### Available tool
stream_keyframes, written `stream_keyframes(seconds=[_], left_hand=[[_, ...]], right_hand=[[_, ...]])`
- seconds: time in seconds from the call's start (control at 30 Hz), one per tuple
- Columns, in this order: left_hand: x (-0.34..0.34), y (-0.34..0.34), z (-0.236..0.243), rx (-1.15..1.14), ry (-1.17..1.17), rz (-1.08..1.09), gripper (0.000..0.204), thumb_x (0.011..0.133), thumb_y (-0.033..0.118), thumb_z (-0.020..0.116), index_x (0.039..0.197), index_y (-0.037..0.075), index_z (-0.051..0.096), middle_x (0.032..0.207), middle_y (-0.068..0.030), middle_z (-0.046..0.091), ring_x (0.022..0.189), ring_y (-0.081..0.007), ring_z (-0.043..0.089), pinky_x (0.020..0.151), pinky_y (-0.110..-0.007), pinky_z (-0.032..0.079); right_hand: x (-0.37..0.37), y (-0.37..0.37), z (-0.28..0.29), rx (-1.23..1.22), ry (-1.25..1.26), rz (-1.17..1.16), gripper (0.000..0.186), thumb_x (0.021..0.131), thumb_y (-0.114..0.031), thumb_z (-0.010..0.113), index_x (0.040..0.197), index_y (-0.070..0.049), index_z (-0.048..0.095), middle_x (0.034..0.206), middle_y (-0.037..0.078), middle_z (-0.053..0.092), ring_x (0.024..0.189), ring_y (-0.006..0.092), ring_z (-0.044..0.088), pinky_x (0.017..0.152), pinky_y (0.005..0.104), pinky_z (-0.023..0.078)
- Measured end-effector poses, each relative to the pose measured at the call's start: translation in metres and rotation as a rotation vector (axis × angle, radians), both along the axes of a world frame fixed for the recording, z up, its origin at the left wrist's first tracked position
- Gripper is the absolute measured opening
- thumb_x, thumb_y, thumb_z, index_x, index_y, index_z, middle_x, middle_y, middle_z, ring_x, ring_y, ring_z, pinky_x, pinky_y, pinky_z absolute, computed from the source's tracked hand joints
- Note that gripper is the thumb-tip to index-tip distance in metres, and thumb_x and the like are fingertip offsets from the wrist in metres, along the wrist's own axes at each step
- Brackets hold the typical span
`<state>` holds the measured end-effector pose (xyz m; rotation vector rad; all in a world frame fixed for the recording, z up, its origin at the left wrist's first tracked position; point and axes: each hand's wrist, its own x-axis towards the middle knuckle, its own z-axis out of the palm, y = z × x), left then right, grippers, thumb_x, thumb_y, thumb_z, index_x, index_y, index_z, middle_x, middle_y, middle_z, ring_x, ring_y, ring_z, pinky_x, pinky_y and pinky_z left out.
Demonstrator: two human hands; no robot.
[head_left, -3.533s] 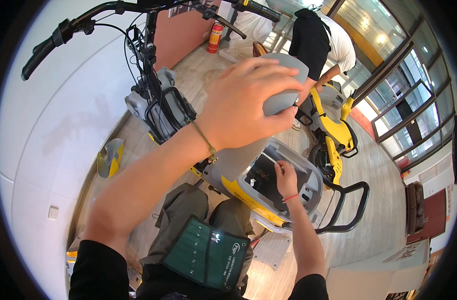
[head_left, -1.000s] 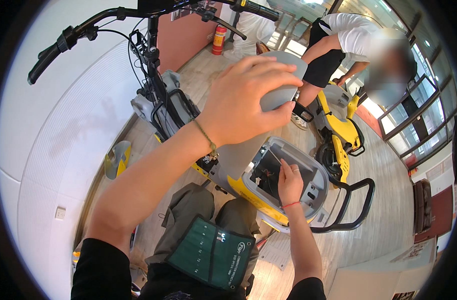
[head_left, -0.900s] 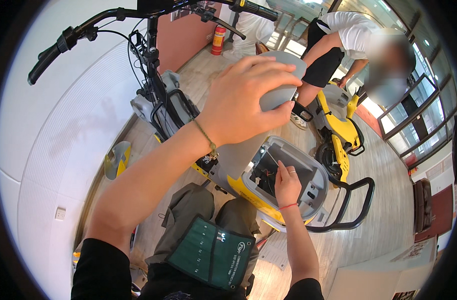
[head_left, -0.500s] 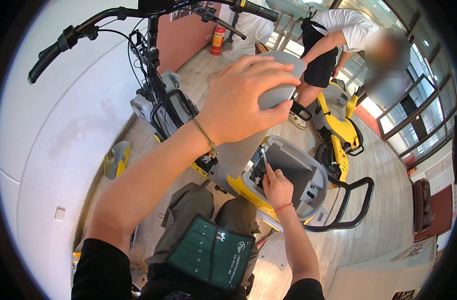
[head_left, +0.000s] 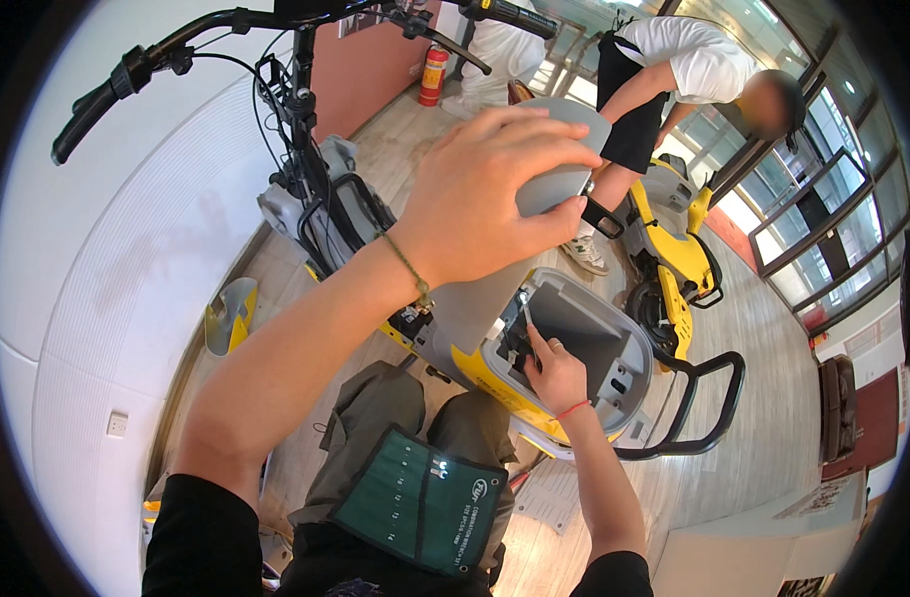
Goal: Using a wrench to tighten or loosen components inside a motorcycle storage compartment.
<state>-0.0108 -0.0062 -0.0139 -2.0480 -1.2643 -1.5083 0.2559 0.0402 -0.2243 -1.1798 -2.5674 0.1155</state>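
The green pouch [head_left: 375,502] lies spread across the lap, seemingly to have its tools close by; it is limp, cloth-like sheet, with small bright metal ends poking from a slot. The left hand [head_left: 495,194] curls over the grey seat [head_left: 554,191], fingers on top, thumb beneath, presumably to hold it tipped up off the bin [head_left: 599,318]. The seat looks smooth and rounded, with a metal catch near the thumb. Lower, the right hand [head_left: 557,378] pinches a slim, shiny wrench [head_left: 527,313] between thumb and fingers. Its head is at the bin's front corner, perhaps angled because the walls leave little room; what it meets is too small to tell. The bin is matt, round-cornered plastic. Farther off, a co-worker [head_left: 689,60] bends over a yellow scooter [head_left: 679,244] on the wood-grained floor [head_left: 743,368].
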Motion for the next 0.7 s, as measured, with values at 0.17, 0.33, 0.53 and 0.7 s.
stream_keyframes(seconds=[0.17, 0.33, 0.53, 0.7], left_hand=[[0.001, 0.001, 0.0, 0.0, -0.004, -0.006, 0.035, 0.083, 0.024, 0.07, 0.118, 0.017, 0.071, 0.132, -0.0036, 0.065, 0.125, -0.0309, 0.056, 0.106, -0.045, 0.043], [0.001, 0.001, 0.001, 0.011, -0.013, -0.032, 0.035, 0.083, 0.022, 0.07, 0.118, 0.016, 0.071, 0.131, -0.0044, 0.065, 0.125, -0.0311, 0.056, 0.107, -0.045, 0.042], [0.002, -0.001, 0.002, -0.013, -0.021, -0.027, 0.035, 0.083, 0.021, 0.069, 0.117, 0.015, 0.071, 0.129, -0.0051, 0.066, 0.125, -0.0316, 0.056, 0.108, -0.045, 0.042], [0.003, -0.001, 0.003, -0.021, -0.012, -0.028, 0.035, 0.083, 0.021, 0.069, 0.117, 0.014, 0.07, 0.129, -0.0049, 0.066, 0.125, -0.032, 0.055, 0.108, -0.045, 0.041]], right_hand=[[0.011, 0.013, -0.007, 0.01, -0.13, 0.035, 0.062, 0.081, -0.015, 0.067, 0.141, -0.018, 0.055, 0.092, 0.01, 0.064, 0.077, 0.0296, 0.067, 0.069, 0.0412, 0.057], [0.011, 0.016, -0.01, -0.036, -0.118, 0.036, 0.065, 0.079, -0.015, 0.068, 0.143, -0.02, 0.053, 0.092, 0.01, 0.065, 0.079, 0.0299, 0.068, 0.071, 0.0414, 0.057], [0.011, 0.016, -0.007, -0.091, -0.111, 0.012, 0.059, 0.085, -0.017, 0.066, 0.143, -0.02, 0.053, 0.092, 0.01, 0.066, 0.083, 0.0306, 0.068, 0.073, 0.0412, 0.056], [0.027, 0.04, -0.03, -0.15, 0.018, 0.047, 0.05, 0.092, -0.019, 0.063, 0.141, -0.02, 0.054, 0.098, 0.012, 0.067, 0.09, 0.0328, 0.067, 0.077, 0.0437, 0.056]])
